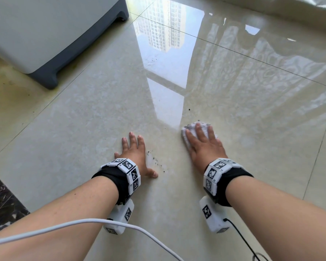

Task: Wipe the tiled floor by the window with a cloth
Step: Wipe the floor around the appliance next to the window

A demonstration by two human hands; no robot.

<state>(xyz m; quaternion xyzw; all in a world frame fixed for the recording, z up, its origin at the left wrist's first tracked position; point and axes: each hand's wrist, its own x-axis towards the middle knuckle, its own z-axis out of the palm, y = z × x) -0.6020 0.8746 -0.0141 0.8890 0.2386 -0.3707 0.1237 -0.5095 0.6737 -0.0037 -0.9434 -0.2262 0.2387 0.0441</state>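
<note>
While the left hand (135, 154) lies flat on the floor (83, 119), the right hand (203, 143) presses the cloth (188, 129) with straight fingers.

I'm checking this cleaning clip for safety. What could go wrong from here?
1. The left hand lies flat on the glossy floor; if the tile is wet, it could slip.
2. The dark specks lie beside the left thumb, away from the cloth under the right hand; they might be missed or smeared.
3. The white cable hangs near the forearms and could drag over the wiped tile.

A home: glossy floor tiles (83, 119), a white appliance (45, 34), reflected apartment towers (164, 25).
</note>
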